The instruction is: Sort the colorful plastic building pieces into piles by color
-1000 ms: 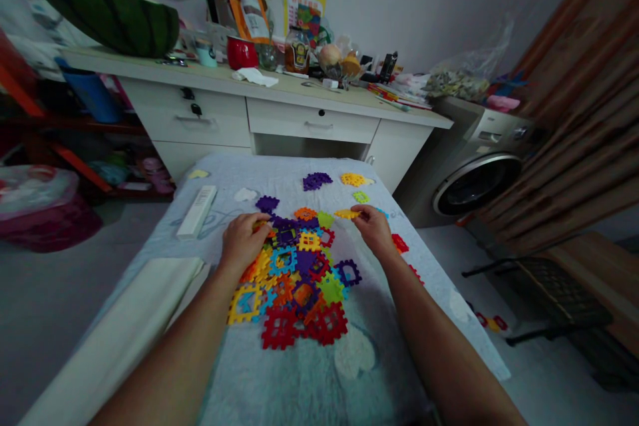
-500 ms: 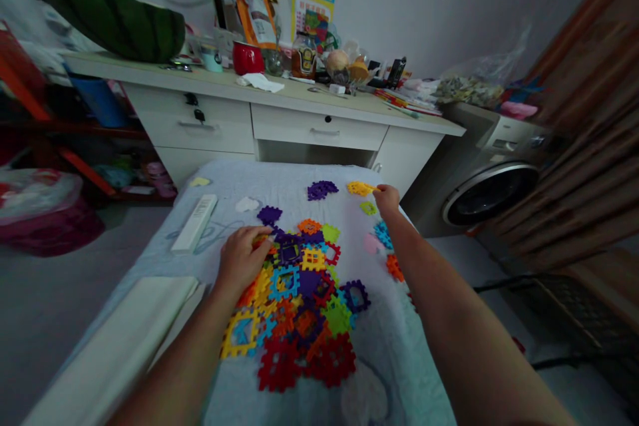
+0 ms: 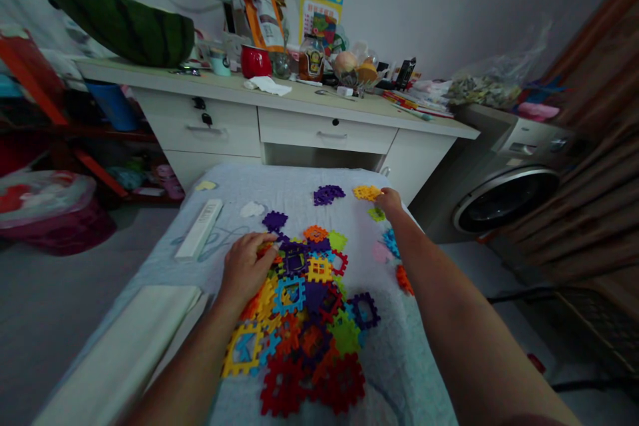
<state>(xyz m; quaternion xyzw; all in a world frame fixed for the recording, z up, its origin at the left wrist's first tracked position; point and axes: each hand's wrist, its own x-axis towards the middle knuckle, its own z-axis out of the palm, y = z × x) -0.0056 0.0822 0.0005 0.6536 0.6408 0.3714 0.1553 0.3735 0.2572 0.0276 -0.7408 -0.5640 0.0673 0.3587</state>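
Observation:
Over the left side of a pile of colourful plastic interlocking pieces (image 3: 319,269), my left hand (image 3: 247,265) is curled with thumb and fingers around a yellow-orange piece (image 3: 263,250), mostly hidden by the fingers. My right hand (image 3: 389,201) reaches to the far right of the cloth, its fingertips closed on the edge of a group of yellow interlocking pieces (image 3: 366,193). Purple pieces (image 3: 328,195) form a group to the left of these. A lime-green piece (image 3: 377,214) lies just below my right hand. Blue pieces (image 3: 391,242) and an orange piece (image 3: 404,279) are partly behind my right forearm.
A pale blue cloth (image 3: 239,186) covers the table. On its left lie a white narrow box (image 3: 200,229) and a folded white item (image 3: 124,346). Beyond stands a white desk (image 3: 309,121) with a red pot (image 3: 255,62) and jars; a washing machine (image 3: 494,173) stands right.
The whole view has shifted slightly, so things appear a little further right and lower. Both hands stay at the same pieces, with little visible movement.

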